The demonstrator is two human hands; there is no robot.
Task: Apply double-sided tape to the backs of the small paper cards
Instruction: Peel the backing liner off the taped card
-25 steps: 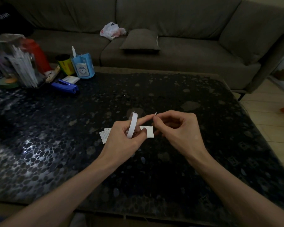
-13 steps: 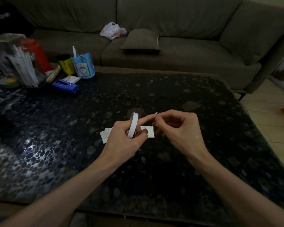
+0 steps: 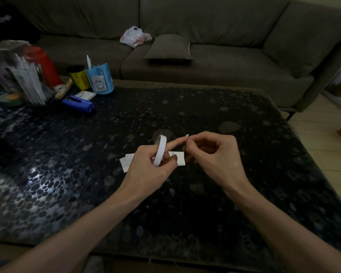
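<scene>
Left hand [image 3: 150,170] grips the tape roll [image 3: 160,149], hiding the middle of the paper cards [image 3: 126,164], while the right hand [image 3: 219,156] pinches a tiny tape end [image 3: 187,137].

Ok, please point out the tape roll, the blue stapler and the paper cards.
tape roll [image 3: 160,150], head view, white outer band.
blue stapler [image 3: 79,102], head view, its top arm.
paper cards [image 3: 126,163], head view, left card's written face.
</scene>
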